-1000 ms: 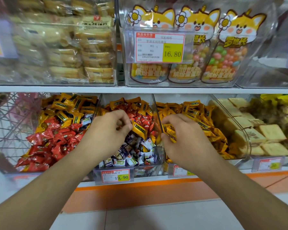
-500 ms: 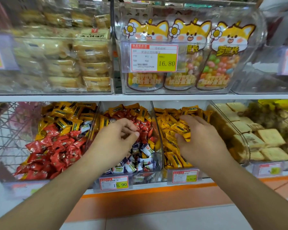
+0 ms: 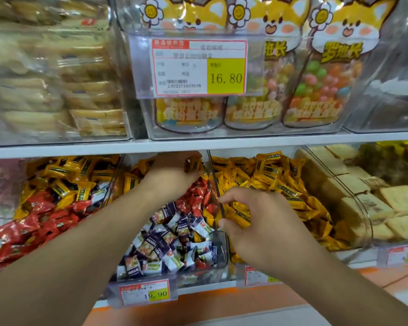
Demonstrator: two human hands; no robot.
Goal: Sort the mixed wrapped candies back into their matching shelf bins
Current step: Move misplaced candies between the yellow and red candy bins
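The left hand [image 3: 174, 175] reaches to the far end of the middle bin [image 3: 218, 252], just under the shelf board [image 3: 57, 150]. Its fingers are curled around a yellow candy [image 3: 193, 164], which sticks out at the fingertips. The right hand [image 3: 262, 229] is nearer, over the near left part of the right bin [image 3: 252, 276], beside the clear divider [image 3: 213, 182] between the two bins. Its fingers are bent and a little apart, above a yellow wrapper [image 3: 240, 210]; I cannot tell if they pinch it or only touch it.

The middle bin holds mixed candies: purple-white candies [image 3: 165, 245] at the near end, red candies [image 3: 196, 198] behind them, and some yellow ones at the far end. The right bin is full of yellow candies [image 3: 276, 175]. The left bin [image 3: 113, 184] holds yellow candies at the far side and red ones at the near side. A price tag [image 3: 147, 293] showing 19.90 is on the front of the middle bin.

Right of the yellow bin lie pale square cakes [image 3: 396, 201]. On the upper shelf stand fox-printed bags [image 3: 325, 74] with a 16.80 tag [image 3: 199, 67], and wrapped pastries [image 3: 80, 90] at the left.
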